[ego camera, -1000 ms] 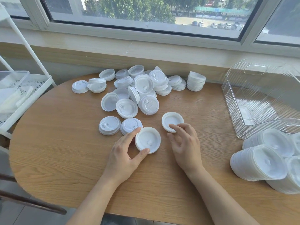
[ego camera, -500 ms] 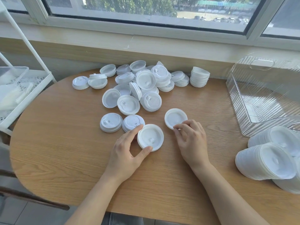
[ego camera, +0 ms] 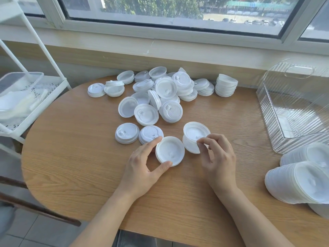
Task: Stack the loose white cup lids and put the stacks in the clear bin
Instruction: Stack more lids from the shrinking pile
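At the wooden table [ego camera: 71, 157] by the window, we are gripping one upturned white lid [ego camera: 170, 151] by its rim with our left hand [ego camera: 142, 168], thumb at the near edge and forefinger at the far edge. Our right hand [ego camera: 219, 161] is pinching the near rim of a small stack of lids [ego camera: 194, 138], tipping it toward us; the two are sitting just beside each other, apart or barely touching, we cannot tell which.

The loose lids [ego camera: 156, 97] are lying heaped at twelve o'clock from our hands, with a short upright stack [ego camera: 225, 85] at one o'clock. The clear bin [ego camera: 292, 107] is standing at two o'clock, holding no lids that we can make out, and finished long stacks [ego camera: 295, 180] are lying on their sides at four o'clock.

We are judging these lids as very light, thin and springy, likely slick, so they should nest easily yet skid or topple. Rim-to-rim pinches look safest, since the centres would flex; longer stacks probably want a hand at each end.
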Motion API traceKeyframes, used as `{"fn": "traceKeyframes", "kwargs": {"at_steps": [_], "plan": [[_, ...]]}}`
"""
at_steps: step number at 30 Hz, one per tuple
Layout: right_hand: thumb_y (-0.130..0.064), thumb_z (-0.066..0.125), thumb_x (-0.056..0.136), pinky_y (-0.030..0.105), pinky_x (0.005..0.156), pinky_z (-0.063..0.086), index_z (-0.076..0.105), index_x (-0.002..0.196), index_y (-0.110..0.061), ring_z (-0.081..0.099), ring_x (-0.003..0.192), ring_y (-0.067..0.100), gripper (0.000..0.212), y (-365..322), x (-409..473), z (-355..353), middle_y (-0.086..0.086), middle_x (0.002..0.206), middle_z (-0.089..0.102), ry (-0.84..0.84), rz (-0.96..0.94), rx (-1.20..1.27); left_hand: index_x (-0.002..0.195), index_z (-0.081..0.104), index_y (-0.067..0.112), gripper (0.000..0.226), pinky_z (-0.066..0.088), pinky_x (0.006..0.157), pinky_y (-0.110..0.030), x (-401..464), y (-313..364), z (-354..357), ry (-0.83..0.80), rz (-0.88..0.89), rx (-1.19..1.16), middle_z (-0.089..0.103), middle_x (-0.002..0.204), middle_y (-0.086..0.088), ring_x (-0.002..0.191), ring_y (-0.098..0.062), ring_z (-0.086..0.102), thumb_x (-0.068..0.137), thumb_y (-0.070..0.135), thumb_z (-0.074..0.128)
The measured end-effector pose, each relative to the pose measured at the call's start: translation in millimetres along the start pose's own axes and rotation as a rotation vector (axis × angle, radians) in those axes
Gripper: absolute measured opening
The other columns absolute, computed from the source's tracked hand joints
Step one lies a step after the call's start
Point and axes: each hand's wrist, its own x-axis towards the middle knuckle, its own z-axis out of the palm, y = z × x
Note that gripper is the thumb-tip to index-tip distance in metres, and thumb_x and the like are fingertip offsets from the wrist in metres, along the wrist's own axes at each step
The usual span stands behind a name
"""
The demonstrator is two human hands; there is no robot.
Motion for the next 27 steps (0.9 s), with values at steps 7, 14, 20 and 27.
{"fn": "traceKeyframes", "kwargs": {"at_steps": [7,14,20,27], "plan": [[-0.011,0.068,0.098,0.044,0.075,0.052,0.077,0.095,-0.009,0.062,0.087,0.024,0.01,-15.0,-6.7,0.5,0.002,0.1,0.066,-0.015,-0.148,0.06,0.15,0.049,0.04,0.08,0.038,0.109,-0.019,-0.9,1.5,-0.6,-0.001,-0.012,0.016,0.052,0.133,0.038,0.127,0.012,0.049,0.079,0.072,0.07],[-0.01,0.071,0.099,0.036,0.074,0.046,0.074,0.094,-0.013,0.059,0.086,0.018,0.006,-26.6,-14.1,2.3,-0.002,0.102,0.063,-0.177,-0.332,0.119,0.149,0.051,0.037,0.084,0.048,0.109,-0.042,-0.4,-0.4,2.0,-0.004,-0.022,-0.021,0.061,0.134,0.025,0.127,0.002,0.055,0.076,0.071,0.076],[-0.012,0.068,0.102,0.039,0.075,0.046,0.071,0.099,-0.014,0.059,0.087,0.02,0.005,-25.5,-14.5,2.2,-0.004,0.107,0.062,-0.3,-0.345,0.126,0.149,0.049,0.041,0.087,0.048,0.109,-0.039,-0.1,0.6,1.5,-0.001,-0.035,-0.024,0.062,0.13,0.024,0.124,0.003,0.056,0.073,0.077,0.073],[-0.029,0.059,0.105,0.039,0.08,0.048,0.073,0.11,-0.015,0.06,0.091,0.02,0.02,-26.9,-15.1,0.1,-0.002,0.112,0.06,-0.34,-0.308,0.127,0.152,0.046,0.041,0.092,0.048,0.109,-0.042,-0.2,0.6,2.1,-0.011,-0.024,-0.03,0.061,0.13,0.025,0.124,0.002,0.057,0.071,0.075,0.075]]}}
